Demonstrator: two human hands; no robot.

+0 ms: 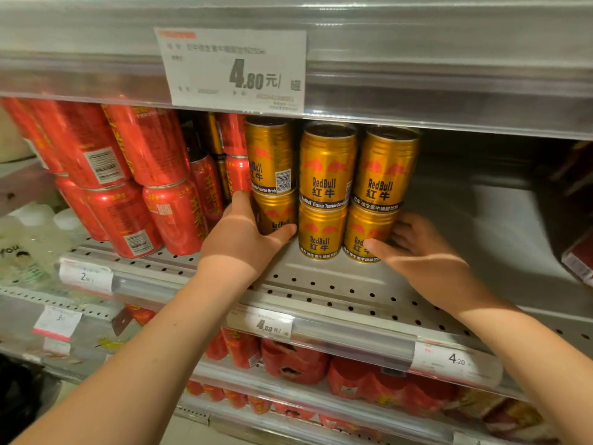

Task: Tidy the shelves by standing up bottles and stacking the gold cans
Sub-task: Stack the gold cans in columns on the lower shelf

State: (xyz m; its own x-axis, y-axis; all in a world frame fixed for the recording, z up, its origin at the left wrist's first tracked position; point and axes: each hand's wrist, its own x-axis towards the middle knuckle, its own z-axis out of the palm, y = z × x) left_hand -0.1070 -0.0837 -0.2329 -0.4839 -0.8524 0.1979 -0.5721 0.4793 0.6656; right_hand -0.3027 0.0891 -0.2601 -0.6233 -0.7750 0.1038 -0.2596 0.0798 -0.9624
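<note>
Your left hand (245,242) grips the lower left gold can (279,213): the thumb lies across its front and the fingers curl round its far side. Your right hand (423,252) holds the lower right gold can (369,229), thumb pressed on the front label, fingers curled round its outer side. Both hands therefore flank the middle stack (324,194), one on each side of it, at the level of its bottom can.

Status of the gold cans: six are in view, standing as three stacks of two on the perforated shelf (337,284). The middle stack sits upright with its upper can squarely seated. The stack to its left touches it or nearly does. The stack to its right stands just beside it, and its upper can (385,168) leans slightly away, which may be lens distortion. In my judgement the stacking is done or nearly so, and what you have in hand is squaring the row up. The shelf to the right of the middle stack is bare.

Left of the middle stack, red cans (150,187) stand two high and close-packed. Further left again, pale bottles (38,226) with white caps show. They are too blurred to tell whether any lies down, so the bottle part of the task cannot be signed off from here.

Above the middle stack hangs a price label (234,69). Below it, the next shelf carries red packs (295,361).
</note>
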